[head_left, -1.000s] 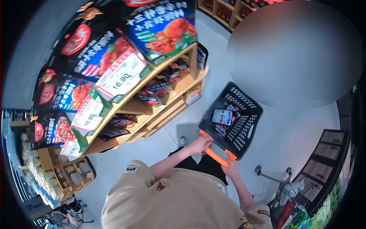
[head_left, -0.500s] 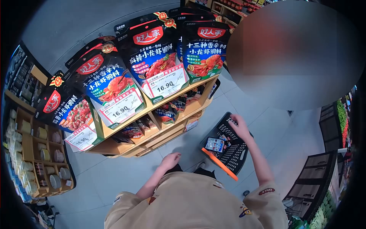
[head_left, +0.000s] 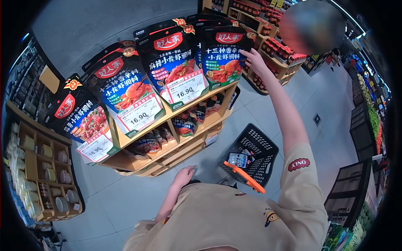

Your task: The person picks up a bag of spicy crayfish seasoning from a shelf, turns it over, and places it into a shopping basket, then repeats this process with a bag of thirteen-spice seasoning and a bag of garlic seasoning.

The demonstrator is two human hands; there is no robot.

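Observation:
My right hand (head_left: 254, 62) reaches up to the right edge of a black-and-blue crayfish seasoning pouch (head_left: 224, 62), its fingers stretched out and fingertips right at the edge. This pouch stands at the right end of a wooden display shelf (head_left: 167, 113). Beside it are a similar pouch (head_left: 169, 62) and another one (head_left: 119, 85), with 16.90 price cards in front. Low by my body hangs my left hand (head_left: 183, 175), fingers curled together, nothing visible in it. A black shopping basket (head_left: 261, 146) with an orange handle (head_left: 245, 178) stands below my right arm, holding a few small packets (head_left: 238, 160).
Lower shelf bays hold more packets (head_left: 184, 125). To the left, a wooden rack (head_left: 52, 209) carries cups and bowls. Red-lidded jars (head_left: 278, 48) line shelves at the back right, near a blurred person (head_left: 312, 27). Vegetable stands (head_left: 370, 108) run along the right side.
My right hand has moved from above the basket up to the rightmost pouch's edge. The blurred person appears smaller and farther away. My left hand stays low.

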